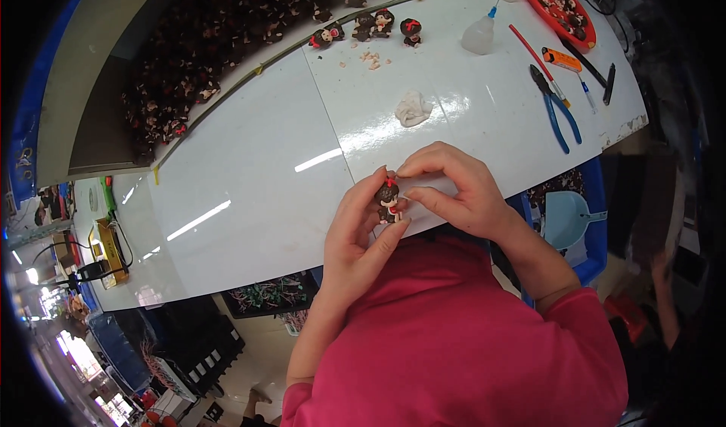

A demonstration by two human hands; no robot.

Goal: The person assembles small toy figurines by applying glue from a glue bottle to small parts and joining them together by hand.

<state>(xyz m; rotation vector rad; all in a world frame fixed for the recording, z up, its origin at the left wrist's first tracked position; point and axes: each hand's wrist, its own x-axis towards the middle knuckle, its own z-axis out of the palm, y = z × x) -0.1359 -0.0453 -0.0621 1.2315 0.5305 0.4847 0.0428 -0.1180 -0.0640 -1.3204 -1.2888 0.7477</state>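
Figurine (389, 195), brown-haired, red-bowed; held upright at the near edge of white worktable (253, 136). Left hand (352, 232): fingers clamped around it. Right hand (467, 194): fingertips alongside, grip unclear. Handling: best steadied left, touched lightly right.

Between my left hand (352, 223) and right hand (470, 192): figurine (389, 194). On the table (249, 170) before me: wad (414, 108); pliers (555, 109), right of it; bottle (478, 37), behind and between them.
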